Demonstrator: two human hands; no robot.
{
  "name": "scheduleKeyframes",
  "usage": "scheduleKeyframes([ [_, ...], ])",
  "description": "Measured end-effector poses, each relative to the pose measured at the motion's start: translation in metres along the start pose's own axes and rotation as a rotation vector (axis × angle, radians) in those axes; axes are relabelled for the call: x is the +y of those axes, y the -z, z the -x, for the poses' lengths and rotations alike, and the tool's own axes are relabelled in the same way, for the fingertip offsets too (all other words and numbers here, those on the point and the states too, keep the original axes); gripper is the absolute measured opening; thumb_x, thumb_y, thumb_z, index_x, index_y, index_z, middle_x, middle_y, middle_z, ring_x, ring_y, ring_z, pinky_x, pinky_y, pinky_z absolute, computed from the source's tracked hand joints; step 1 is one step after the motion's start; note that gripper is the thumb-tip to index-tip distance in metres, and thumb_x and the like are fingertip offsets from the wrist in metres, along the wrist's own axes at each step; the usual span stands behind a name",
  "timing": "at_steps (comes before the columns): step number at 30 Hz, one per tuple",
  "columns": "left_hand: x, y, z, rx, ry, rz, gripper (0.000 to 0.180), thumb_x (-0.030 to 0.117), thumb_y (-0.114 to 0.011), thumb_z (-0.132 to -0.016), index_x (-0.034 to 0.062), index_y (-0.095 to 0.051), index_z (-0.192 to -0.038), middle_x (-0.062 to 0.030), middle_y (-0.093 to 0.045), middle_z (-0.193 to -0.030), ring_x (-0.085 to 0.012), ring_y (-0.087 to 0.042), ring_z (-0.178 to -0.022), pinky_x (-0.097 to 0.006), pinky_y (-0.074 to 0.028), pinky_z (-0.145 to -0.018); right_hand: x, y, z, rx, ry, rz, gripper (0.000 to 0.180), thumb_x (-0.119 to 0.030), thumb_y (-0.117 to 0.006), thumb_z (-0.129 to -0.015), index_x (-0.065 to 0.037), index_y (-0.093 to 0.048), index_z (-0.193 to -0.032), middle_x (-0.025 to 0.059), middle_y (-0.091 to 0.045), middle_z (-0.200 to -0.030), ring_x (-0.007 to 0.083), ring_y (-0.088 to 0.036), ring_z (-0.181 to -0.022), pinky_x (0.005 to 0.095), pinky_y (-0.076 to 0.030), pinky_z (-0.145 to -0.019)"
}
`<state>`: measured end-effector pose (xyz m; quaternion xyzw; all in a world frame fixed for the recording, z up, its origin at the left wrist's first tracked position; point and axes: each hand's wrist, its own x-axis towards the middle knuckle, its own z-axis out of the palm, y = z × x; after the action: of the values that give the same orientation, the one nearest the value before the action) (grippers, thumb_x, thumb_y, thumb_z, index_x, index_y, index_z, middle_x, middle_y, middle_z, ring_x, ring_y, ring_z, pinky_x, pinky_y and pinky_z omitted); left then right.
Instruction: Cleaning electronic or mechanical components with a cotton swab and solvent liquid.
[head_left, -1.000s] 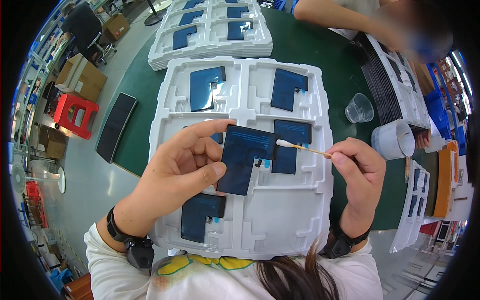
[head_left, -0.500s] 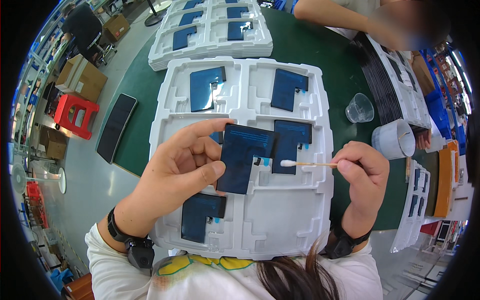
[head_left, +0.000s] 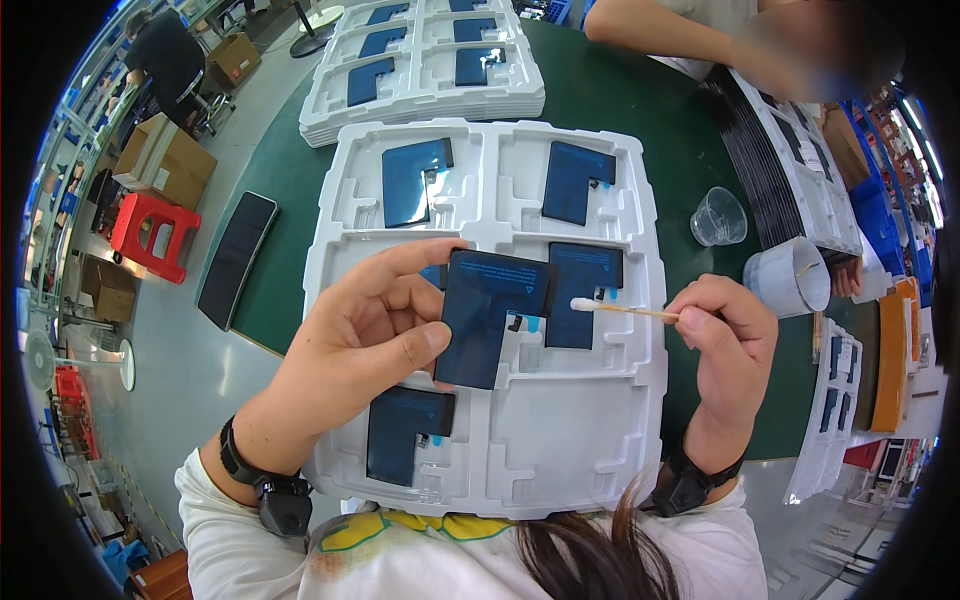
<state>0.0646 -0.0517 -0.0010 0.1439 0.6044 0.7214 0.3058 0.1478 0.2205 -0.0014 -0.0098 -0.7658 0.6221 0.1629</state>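
My left hand [head_left: 375, 325] grips a dark blue L-shaped battery [head_left: 480, 300] by its left edge, thumb in front, holding it upright above a white plastic tray [head_left: 560, 440]. In the battery's notch show a small black connector and a light blue tab. To the right, my right hand [head_left: 728, 340] pinches a cotton swab [head_left: 620, 310], its white tip pointing left, apart from the held battery. Behind that tip a similar battery [head_left: 583, 275] lies in its compartment. More batteries lie in the tray's far compartments and near left one; another, mostly hidden, is behind my left hand.
A stack of similar filled trays [head_left: 420, 100] stands beyond. At right are a clear cup [head_left: 720, 217], a white tub [head_left: 788, 278] and another person's arm [head_left: 660, 28] by stacked dark trays. A phone-like black slab [head_left: 237, 260] lies at the table's left edge.
The swab tip has risen and shifted slightly right, away from the held battery. My left hand and its battery stay nearly still.
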Motion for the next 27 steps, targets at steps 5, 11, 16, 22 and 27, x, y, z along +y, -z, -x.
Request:
scheduleKeyframes([
  [5,0.001,0.001,-0.001,-0.006,-0.010,-0.012,0.052,-0.004,-0.055,-0.084,0.0030,-0.041,-0.133,-0.0013,-0.049,-0.084,-0.0079,-0.051,-0.078,-0.024,-0.053,-0.067,0.003,0.001,-0.002,0.035,-0.020,-0.048,0.010,-0.004,-0.056,-0.076,0.003,-0.062,-0.077,0.0023,-0.056,-0.068,0.0046,-0.041,-0.058,0.0202,-0.029,-0.053],
  [11,0.002,0.000,-0.003,-0.016,-0.022,-0.011,0.052,-0.003,-0.055,-0.084,0.0035,-0.041,-0.133,-0.0020,-0.050,-0.083,-0.0082,-0.052,-0.077,-0.025,-0.053,-0.067,0.008,0.008,-0.005,0.040,-0.017,-0.049,0.014,-0.006,-0.052,-0.080,0.006,-0.058,-0.080,0.0060,-0.053,-0.068,0.0070,-0.040,-0.053,0.0217,-0.032,-0.049],
  [16,0.009,-0.001,0.001,-0.021,-0.056,0.034,0.051,-0.002,-0.054,-0.084,0.0025,-0.040,-0.133,-0.0038,-0.053,-0.085,-0.0104,-0.054,-0.079,-0.027,-0.054,-0.068,0.015,0.005,-0.008,0.076,-0.039,-0.222,0.012,-0.005,-0.054,-0.082,0.004,-0.062,-0.084,0.0024,-0.058,-0.069,0.0036,-0.040,-0.054,0.0190,-0.029,-0.049],
  [22,0.009,0.000,0.000,0.005,-0.052,0.055,0.055,0.002,-0.054,-0.082,0.0013,-0.039,-0.135,-0.0050,-0.055,-0.083,-0.0121,-0.058,-0.073,-0.027,-0.053,-0.064,0.029,0.008,-0.014,0.076,-0.062,-0.335,0.014,-0.006,-0.053,-0.084,0.005,-0.060,-0.083,-0.0003,-0.048,-0.060,0.0049,-0.035,-0.050,0.0213,-0.031,-0.048],
  [27,0.010,-0.002,0.007,-0.111,-0.112,0.028,0.055,0.001,-0.052,-0.084,0.0022,-0.037,-0.137,-0.0047,-0.055,-0.085,-0.0114,-0.058,-0.075,-0.026,-0.053,-0.065,0.030,0.006,-0.019,0.095,-0.079,-0.389,0.015,-0.008,-0.053,-0.084,0.005,-0.060,-0.083,-0.0029,-0.037,-0.055,0.0058,-0.033,-0.048,0.0225,-0.032,-0.048],
])
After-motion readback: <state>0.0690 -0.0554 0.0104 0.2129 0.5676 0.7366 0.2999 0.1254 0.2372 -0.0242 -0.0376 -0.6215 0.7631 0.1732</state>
